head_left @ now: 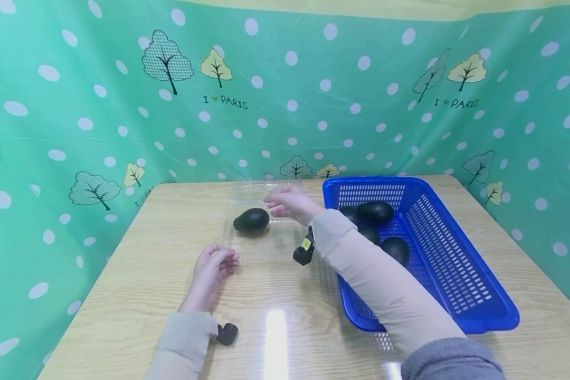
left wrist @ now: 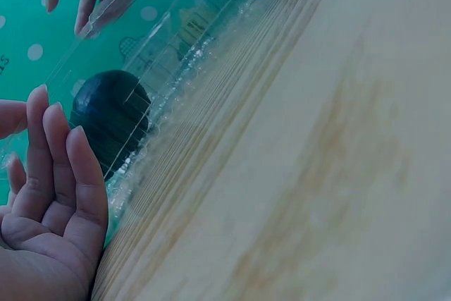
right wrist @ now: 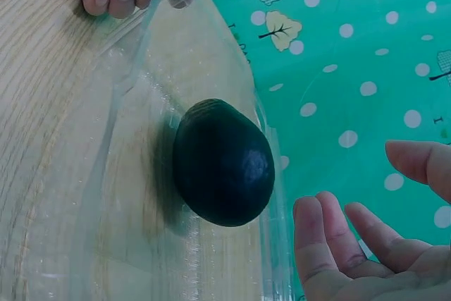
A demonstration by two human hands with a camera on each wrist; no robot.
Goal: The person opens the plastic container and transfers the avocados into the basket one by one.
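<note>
A dark avocado (head_left: 251, 220) lies on its side in the left part of a clear plastic container (head_left: 285, 248) on the table. My left hand (head_left: 215, 268) is at the container's near left corner; in the right wrist view its thumb and fingers pinch the rim there. Over the container, to the right of the avocado, my right hand (head_left: 292, 205) hovers with fingers spread and nothing between them. In the right wrist view, a gap separates the fingers (right wrist: 310, 234) from the avocado (right wrist: 224, 163).
At the right stands a blue perforated basket (head_left: 456, 253) holding several dark avocados (head_left: 396, 250), partly hidden by my right sleeve (head_left: 385, 279). A green dotted curtain (head_left: 266, 95) hangs behind the wooden table (head_left: 161, 253).
</note>
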